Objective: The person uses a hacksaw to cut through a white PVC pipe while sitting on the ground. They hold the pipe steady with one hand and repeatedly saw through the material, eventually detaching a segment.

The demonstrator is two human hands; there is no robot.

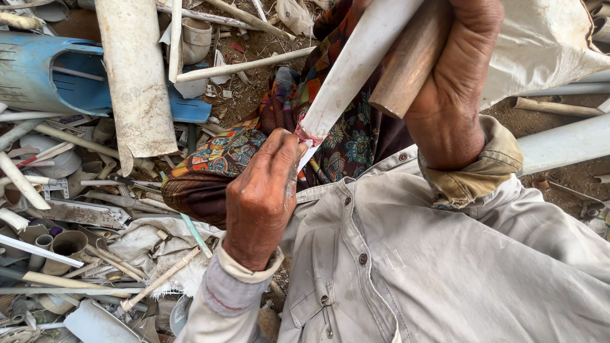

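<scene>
Right hand (454, 76) grips two things together: one white plastic strip (356, 70) and one brown wooden handle (410, 60), raised above the patterned cloth (346, 136). Left hand (264, 190) pinches the strip's lower tip. Scrap pipes (136, 76) litter the ground, uncounted

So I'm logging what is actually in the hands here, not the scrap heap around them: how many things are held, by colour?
White, the long plastic strip gripped by the right hand and pinched at its lower end by the left hand: 1
Brown, the round stick in the right hand: 1
Total: 2
</scene>
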